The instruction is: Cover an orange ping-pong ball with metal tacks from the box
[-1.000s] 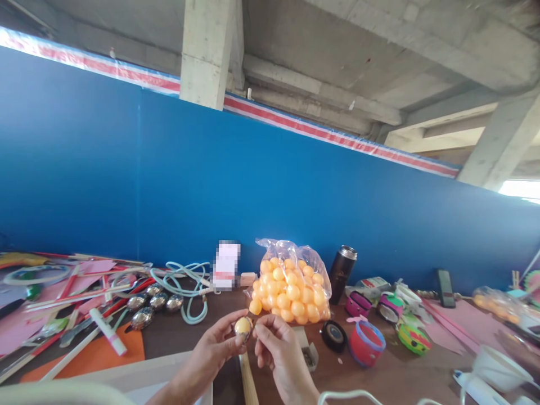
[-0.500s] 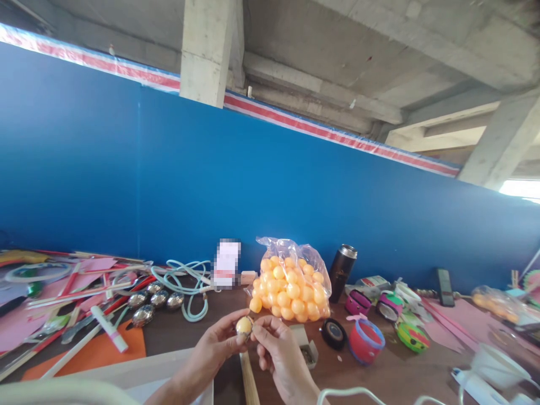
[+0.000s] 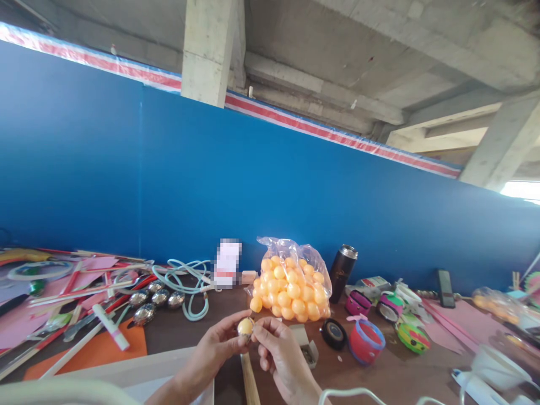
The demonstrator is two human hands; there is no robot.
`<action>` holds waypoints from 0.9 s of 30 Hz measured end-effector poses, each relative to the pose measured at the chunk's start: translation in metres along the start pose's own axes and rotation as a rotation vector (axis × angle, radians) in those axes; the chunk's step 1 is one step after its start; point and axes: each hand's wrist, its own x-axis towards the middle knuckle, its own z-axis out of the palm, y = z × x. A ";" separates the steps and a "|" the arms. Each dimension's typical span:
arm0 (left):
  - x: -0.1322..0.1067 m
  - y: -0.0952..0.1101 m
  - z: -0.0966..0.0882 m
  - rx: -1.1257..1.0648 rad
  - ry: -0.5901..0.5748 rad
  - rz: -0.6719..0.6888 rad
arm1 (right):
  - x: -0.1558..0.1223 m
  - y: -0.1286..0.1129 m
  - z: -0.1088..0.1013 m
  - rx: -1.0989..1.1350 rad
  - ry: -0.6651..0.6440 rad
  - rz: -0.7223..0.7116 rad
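Between my two hands is a small pale-yellow ball with shiny silvery material around its lower part. My left hand grips it from the left between thumb and fingers. On the other side, my right hand pinches at the ball's right edge, its remaining fingers curled in. Exactly what the right fingertips hold there is too small to make out. Below the hands a wooden handle lies on the table. Just beyond them stands a clear plastic bag of orange balls, with one ball at its lower left.
Shiny silver balls and a pale-blue cable lie to the left. A small open box, a black lid, a dark flask and a red-blue roll are at right. A blue partition rises behind.
The view has shifted very slightly. Both hands keep the ball in nearly the same place, with the ball turned a little and more silver showing around it.
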 end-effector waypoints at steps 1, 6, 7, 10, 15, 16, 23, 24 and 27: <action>0.000 0.000 0.000 -0.002 0.001 -0.001 | 0.000 0.000 -0.001 0.000 -0.006 0.000; 0.000 0.000 0.001 -0.012 0.011 -0.005 | 0.000 0.001 -0.001 0.041 -0.028 -0.016; 0.000 0.000 0.001 -0.014 0.011 -0.006 | 0.000 0.000 0.000 0.051 -0.031 -0.016; -0.001 0.001 0.001 -0.019 -0.001 -0.003 | -0.001 -0.001 0.001 0.066 -0.039 -0.022; -0.001 0.000 0.001 -0.011 -0.003 -0.018 | 0.000 0.000 -0.001 0.067 -0.046 -0.031; -0.001 0.000 0.001 -0.013 -0.002 -0.016 | 0.001 0.001 -0.001 0.069 -0.044 -0.027; -0.001 -0.001 0.000 -0.003 0.015 -0.014 | 0.001 0.001 -0.003 0.077 -0.066 -0.004; -0.001 -0.001 0.001 -0.003 0.019 -0.013 | 0.001 0.001 -0.003 0.081 -0.069 -0.003; -0.002 0.000 0.002 0.004 0.023 -0.010 | 0.003 0.002 -0.004 0.107 -0.080 0.000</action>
